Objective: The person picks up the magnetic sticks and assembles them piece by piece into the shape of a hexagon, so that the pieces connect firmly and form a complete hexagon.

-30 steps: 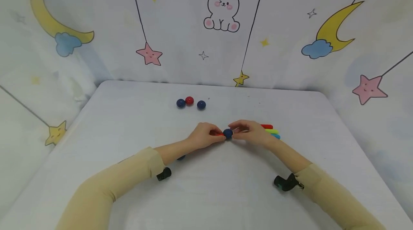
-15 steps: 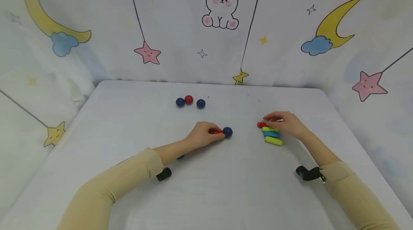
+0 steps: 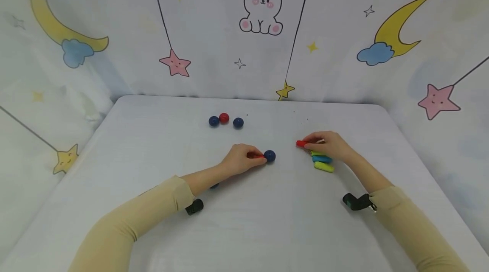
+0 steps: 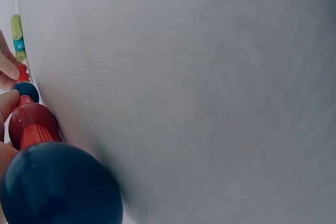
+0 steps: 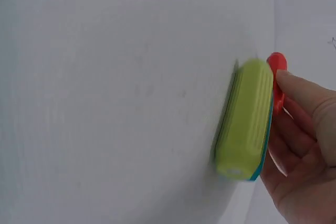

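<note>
My left hand point(image 3: 241, 159) pinches a red rod point(image 3: 259, 156), with a dark blue ball point(image 3: 269, 156) at its right end. In the left wrist view the joined row continues: a large dark blue ball point(image 4: 63, 187) in front, then a red rod point(image 4: 37, 135), a red ball point(image 4: 34, 121) and the farther blue ball. Most of this row is hidden behind the left hand and forearm in the head view. Between thumb and fingers, my right hand point(image 3: 327, 142) pinches another red rod point(image 3: 300, 143), just beyond two yellow-green rods point(image 3: 324, 166) and a blue rod point(image 3: 321, 159).
Two dark blue balls point(image 3: 238, 123) and a red ball point(image 3: 224, 118) lie toward the back of the white table point(image 3: 259, 221). Black wrist-worn devices point(image 3: 357, 201) sit by both cuffs. A patterned cloth point(image 3: 214, 34) hangs behind the table.
My right hand has left the blue ball, gone right to the rods and taken hold of the red one, which has since shifted slightly left. My left hand has stayed put.
</note>
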Action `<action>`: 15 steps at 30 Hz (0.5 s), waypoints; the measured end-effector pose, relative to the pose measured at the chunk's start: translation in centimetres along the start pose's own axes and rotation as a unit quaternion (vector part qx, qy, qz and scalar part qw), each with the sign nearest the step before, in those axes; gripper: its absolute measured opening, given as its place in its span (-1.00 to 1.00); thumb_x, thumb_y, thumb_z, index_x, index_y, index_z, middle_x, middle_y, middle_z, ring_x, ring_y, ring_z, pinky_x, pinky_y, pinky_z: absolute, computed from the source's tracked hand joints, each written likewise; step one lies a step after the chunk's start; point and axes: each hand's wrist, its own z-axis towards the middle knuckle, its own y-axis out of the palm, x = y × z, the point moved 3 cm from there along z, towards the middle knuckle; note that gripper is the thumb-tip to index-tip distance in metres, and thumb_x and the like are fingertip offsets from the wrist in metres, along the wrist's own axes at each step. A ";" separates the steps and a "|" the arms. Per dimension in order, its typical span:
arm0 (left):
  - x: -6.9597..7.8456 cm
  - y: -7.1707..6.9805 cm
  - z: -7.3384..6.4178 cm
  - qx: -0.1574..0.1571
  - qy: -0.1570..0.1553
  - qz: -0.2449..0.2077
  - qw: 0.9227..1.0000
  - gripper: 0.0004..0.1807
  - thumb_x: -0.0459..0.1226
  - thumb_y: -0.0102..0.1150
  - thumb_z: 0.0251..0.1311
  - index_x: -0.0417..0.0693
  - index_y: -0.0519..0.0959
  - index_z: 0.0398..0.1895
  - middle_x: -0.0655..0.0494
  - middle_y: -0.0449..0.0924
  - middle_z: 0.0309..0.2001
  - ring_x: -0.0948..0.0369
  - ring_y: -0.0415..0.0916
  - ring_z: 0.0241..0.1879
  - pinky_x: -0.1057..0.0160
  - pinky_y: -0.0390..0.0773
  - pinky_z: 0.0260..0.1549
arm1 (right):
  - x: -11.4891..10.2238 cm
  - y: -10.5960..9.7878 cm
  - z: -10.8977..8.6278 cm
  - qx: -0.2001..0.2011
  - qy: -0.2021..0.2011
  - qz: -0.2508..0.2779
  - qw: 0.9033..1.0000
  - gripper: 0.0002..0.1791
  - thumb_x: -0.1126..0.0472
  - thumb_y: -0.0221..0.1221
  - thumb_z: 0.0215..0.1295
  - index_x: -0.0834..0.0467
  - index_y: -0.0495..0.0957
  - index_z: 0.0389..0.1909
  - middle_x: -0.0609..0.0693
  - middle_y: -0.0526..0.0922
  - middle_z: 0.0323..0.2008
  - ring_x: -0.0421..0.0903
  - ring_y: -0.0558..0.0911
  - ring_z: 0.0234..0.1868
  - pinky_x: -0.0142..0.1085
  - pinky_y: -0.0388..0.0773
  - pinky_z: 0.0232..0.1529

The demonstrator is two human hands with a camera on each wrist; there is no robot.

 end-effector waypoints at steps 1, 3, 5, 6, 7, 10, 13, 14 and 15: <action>0.0 0.0 0.0 0.000 0.000 -0.001 1.000 -0.82 -0.14 0.31 0.21 -0.01 0.73 -0.22 0.23 0.65 -0.34 0.30 0.46 -0.35 0.36 0.44 -0.33 | -0.5 0.4 0.1 -0.003 -0.011 0.007 1.000 -0.69 0.08 0.24 0.34 0.14 0.63 0.01 0.05 0.65 -0.10 0.03 0.57 -0.09 -0.18 0.55 -0.14; -0.1 -0.1 -0.1 0.000 -0.001 -0.003 1.000 -0.82 -0.14 0.31 0.21 -0.01 0.73 -0.22 0.23 0.65 -0.34 0.29 0.46 -0.35 0.36 0.45 -0.33 | -1.6 1.1 0.4 -0.012 -0.037 0.012 0.999 -0.72 0.10 0.25 0.32 0.09 0.64 0.00 0.02 0.65 -0.08 0.01 0.59 -0.06 -0.17 0.56 -0.10; -0.1 -0.2 -0.2 0.001 -0.003 -0.006 1.000 -0.81 -0.14 0.30 0.22 -0.02 0.73 -0.21 0.23 0.65 -0.34 0.29 0.46 -0.35 0.34 0.45 -0.33 | -2.6 1.9 0.6 -0.028 -0.058 0.019 0.998 -0.74 0.11 0.27 0.31 0.04 0.65 -0.02 -0.02 0.66 -0.07 -0.02 0.60 -0.04 -0.17 0.57 -0.07; -0.1 -0.2 -0.3 0.001 -0.005 -0.007 1.000 -0.81 -0.14 0.30 0.22 -0.02 0.73 -0.21 0.23 0.65 -0.34 0.29 0.46 -0.35 0.34 0.46 -0.32 | -3.1 2.3 0.6 -0.037 -0.063 0.027 0.997 -0.76 0.11 0.27 0.30 0.02 0.65 -0.03 -0.04 0.66 -0.06 -0.04 0.60 -0.04 -0.18 0.56 -0.06; -0.2 -0.3 -0.3 0.001 -0.007 -0.008 1.000 -0.81 -0.14 0.30 0.22 -0.02 0.73 -0.21 0.23 0.65 -0.34 0.29 0.46 -0.35 0.34 0.46 -0.32 | -3.6 2.7 0.6 -0.047 -0.065 0.035 0.996 -0.76 0.11 0.28 0.30 -0.01 0.65 -0.03 -0.06 0.66 -0.07 -0.06 0.60 -0.05 -0.19 0.56 -0.07; -0.4 -0.3 -0.4 0.001 -0.012 -0.011 1.000 -0.81 -0.13 0.31 0.21 -0.01 0.74 -0.22 0.24 0.65 -0.35 0.30 0.47 -0.35 0.35 0.46 -0.32 | -4.9 3.5 0.8 -0.069 -0.073 0.052 0.994 -0.76 0.11 0.28 0.30 -0.03 0.65 -0.03 -0.10 0.66 -0.06 -0.08 0.59 -0.03 -0.20 0.55 -0.03; -0.6 -0.4 -0.5 0.001 -0.011 -0.012 1.000 -0.81 -0.12 0.30 0.21 -0.01 0.74 -0.23 0.25 0.65 -0.35 0.30 0.47 -0.36 0.34 0.47 -0.32 | -5.7 4.0 0.9 -0.079 -0.081 0.060 0.992 -0.77 0.14 0.27 0.31 -0.02 0.66 -0.03 -0.09 0.66 -0.07 -0.08 0.58 -0.03 -0.19 0.55 -0.02; -0.7 -0.4 -0.6 0.001 -0.011 -0.011 1.000 -0.81 -0.12 0.31 0.21 -0.01 0.74 -0.23 0.25 0.66 -0.35 0.31 0.47 -0.36 0.34 0.47 -0.32 | -5.8 4.1 1.0 -0.081 -0.085 0.060 0.991 -0.77 0.14 0.27 0.31 -0.01 0.66 -0.03 -0.09 0.66 -0.08 -0.08 0.58 -0.03 -0.19 0.55 -0.02; -0.7 -0.5 -0.6 0.001 -0.012 -0.010 1.000 -0.81 -0.12 0.31 0.21 -0.01 0.74 -0.23 0.25 0.66 -0.35 0.31 0.48 -0.36 0.35 0.46 -0.33 | -6.0 4.2 1.1 -0.083 -0.086 0.060 0.991 -0.77 0.15 0.27 0.31 -0.01 0.66 -0.03 -0.10 0.66 -0.08 -0.08 0.58 -0.03 -0.18 0.55 -0.02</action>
